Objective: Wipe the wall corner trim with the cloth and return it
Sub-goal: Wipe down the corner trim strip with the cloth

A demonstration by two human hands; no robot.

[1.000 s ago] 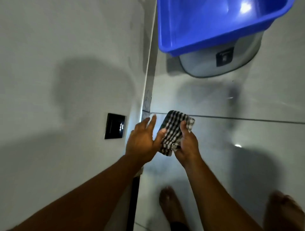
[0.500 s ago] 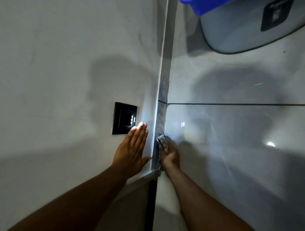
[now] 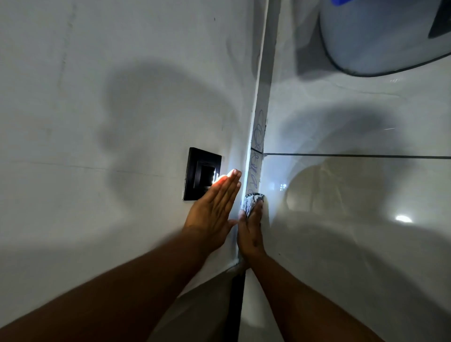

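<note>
A pale vertical corner trim [image 3: 263, 80] runs down where two glossy walls meet, with blue scribble marks on its middle stretch. My right hand [image 3: 251, 234] presses a bunched checked cloth [image 3: 251, 201] against the trim, just below the scribbles. Only the cloth's top shows above my fingers. My left hand [image 3: 214, 210] lies flat with fingers together on the left wall, right beside the trim, holding nothing.
A black switch plate [image 3: 200, 171] sits on the left wall, partly under my left fingertips. A grey rounded appliance [image 3: 380, 36] is mounted high on the right wall, with a sliver of a blue tub [image 3: 340, 2] above it. A dark grout line [image 3: 353, 156] crosses the right wall.
A second ago both hands held the cloth in front of the wall. Since then my left hand has flattened on the left wall and my right hand has pushed the cloth up the trim.
</note>
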